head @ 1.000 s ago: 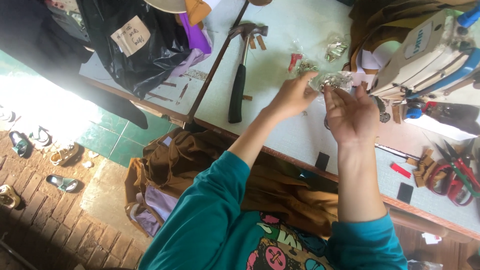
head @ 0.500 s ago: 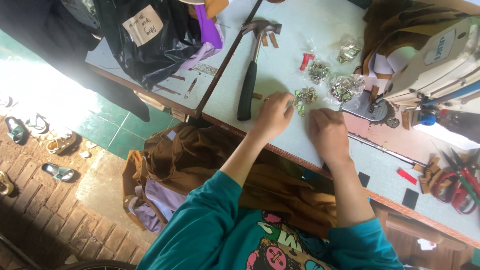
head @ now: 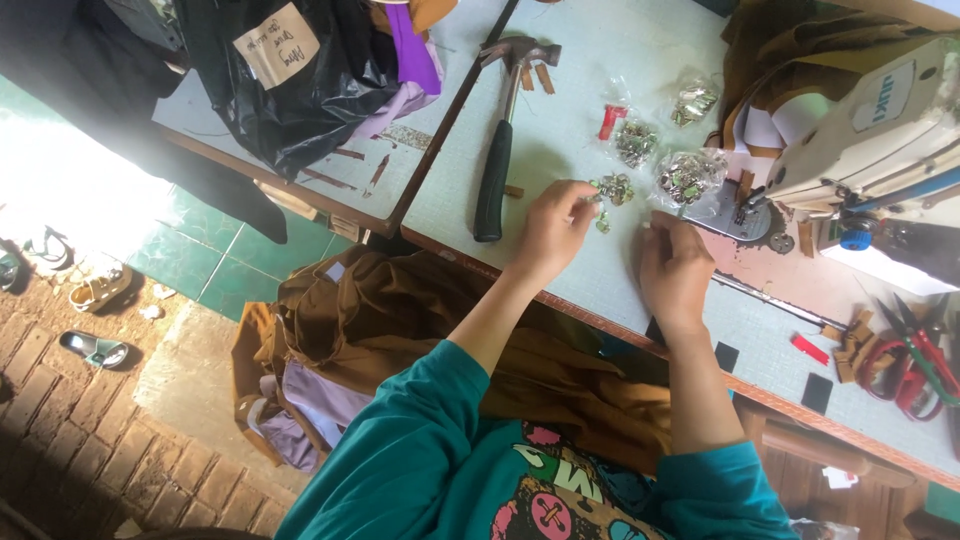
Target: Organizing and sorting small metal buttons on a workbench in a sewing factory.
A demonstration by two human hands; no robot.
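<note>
On the desk (head: pixel 590 275), my left hand (head: pixel 552 228) pinches small metal fittings (head: pixel 614 189). My right hand (head: pixel 676 272) rests beside it, fingers curled, grip unclear. Hammer (head: pixel 497 160) lies left.

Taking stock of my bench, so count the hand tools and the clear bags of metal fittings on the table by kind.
Hammer: 1
Red-handled scissors: 1
Clear bags of metal fittings: 3
Total: 5

Daylight pours in from the left, bleaching the floor (head: pixel 70 190) white; the table (head: pixel 580 90) is evenly lit, edges perhaps slightly bent, details soft.
</note>
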